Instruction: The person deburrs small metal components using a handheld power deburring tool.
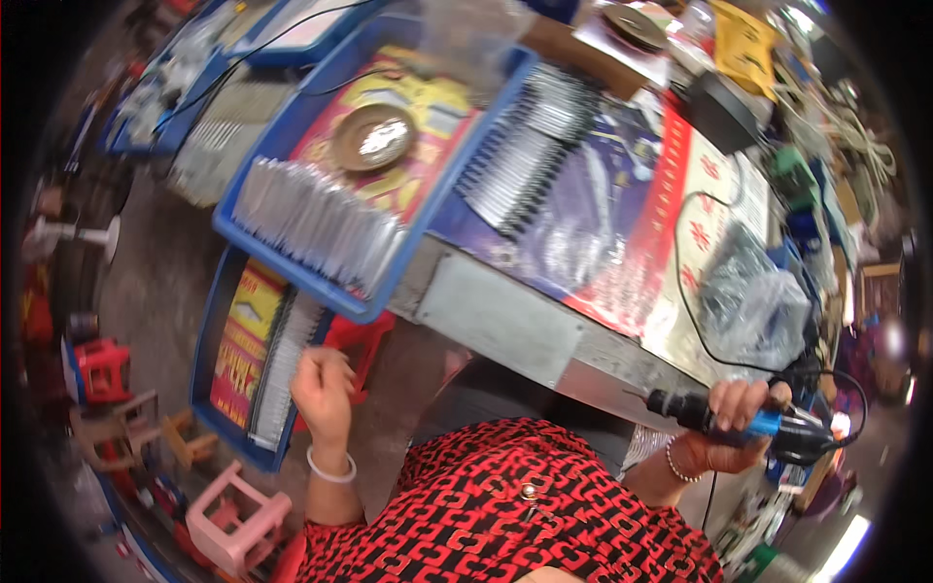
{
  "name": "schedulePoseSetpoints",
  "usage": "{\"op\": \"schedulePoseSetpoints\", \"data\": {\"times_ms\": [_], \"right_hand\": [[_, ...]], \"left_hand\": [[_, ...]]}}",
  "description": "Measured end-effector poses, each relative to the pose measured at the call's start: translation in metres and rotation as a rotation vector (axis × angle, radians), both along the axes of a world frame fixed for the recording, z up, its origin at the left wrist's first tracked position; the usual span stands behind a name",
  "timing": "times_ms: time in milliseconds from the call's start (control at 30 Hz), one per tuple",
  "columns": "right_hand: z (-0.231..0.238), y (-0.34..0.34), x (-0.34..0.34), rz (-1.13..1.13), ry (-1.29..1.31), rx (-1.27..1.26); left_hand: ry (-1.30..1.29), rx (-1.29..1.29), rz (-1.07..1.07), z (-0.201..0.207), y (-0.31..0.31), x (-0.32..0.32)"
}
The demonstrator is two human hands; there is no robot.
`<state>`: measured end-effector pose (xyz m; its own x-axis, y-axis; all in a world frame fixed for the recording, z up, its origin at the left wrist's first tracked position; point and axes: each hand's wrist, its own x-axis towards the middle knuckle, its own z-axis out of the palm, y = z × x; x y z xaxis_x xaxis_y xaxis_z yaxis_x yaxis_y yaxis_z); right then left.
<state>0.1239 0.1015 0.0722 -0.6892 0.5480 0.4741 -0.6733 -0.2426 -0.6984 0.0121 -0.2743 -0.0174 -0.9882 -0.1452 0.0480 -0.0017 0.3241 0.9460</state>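
Note:
My right hand (739,406) is wrapped round a black and blue electric screwdriver (684,408) at the table's right front edge. Its thin bit points left, and a black cord trails from its back end. My left hand (323,384) hovers by the right side of a lower blue tray (201,364), fingers curled in; whether anything is in them is hidden. That tray carries a row of slim silvery metal pieces (279,374) beside red and yellow printed card. Above it, an upper blue tray (364,309) contains more silvery pieces (316,225) and a round bowl (374,138) with small shiny parts.
On the worktable (501,316), a stack of silvery strips with dark ends (530,146) lies on printed sheeting. A clear plastic bag (753,301) and the black cord lie at the right. Pink (238,515) and red stools (97,369) stand on the floor at left.

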Motion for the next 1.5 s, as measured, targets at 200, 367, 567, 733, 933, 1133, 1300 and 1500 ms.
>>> {"op": "schedulePoseSetpoints", "data": {"times_ms": [200, 367, 567, 733, 933, 1133, 1300, 1500], "right_hand": [[0.007, 0.012, 0.019, -0.122, 0.120, -0.009], [0.012, 0.015, 0.039, -0.358, 0.073, 0.005], [-0.001, 0.028, 0.065, -0.338, -0.016, 0.005], [-0.005, 0.030, 0.065, -0.364, -0.062, -0.006], [-0.007, 0.032, 0.062, -0.307, -0.088, 0.026], [-0.007, 0.030, 0.055, -0.290, -0.105, 0.010], [-0.007, 0.028, 0.049, -0.279, -0.113, 0.014], [-0.009, 0.027, 0.043, -0.247, -0.114, -0.011]], "left_hand": [[0.257, -0.127, -0.720, 0.031, 0.115, -0.028], [0.287, -0.083, -0.802, 0.036, 0.185, -0.075], [0.358, -0.161, -0.811, 0.023, 0.235, -0.120], [0.340, -0.237, -0.836, 0.019, 0.248, -0.136], [0.331, -0.247, -0.760, 0.014, 0.236, -0.154], [0.253, -0.275, -0.713, 0.012, 0.216, -0.153], [0.230, -0.281, -0.705, 0.005, 0.209, -0.153], [0.314, -0.232, -0.702, 0.008, 0.221, -0.164]]}}
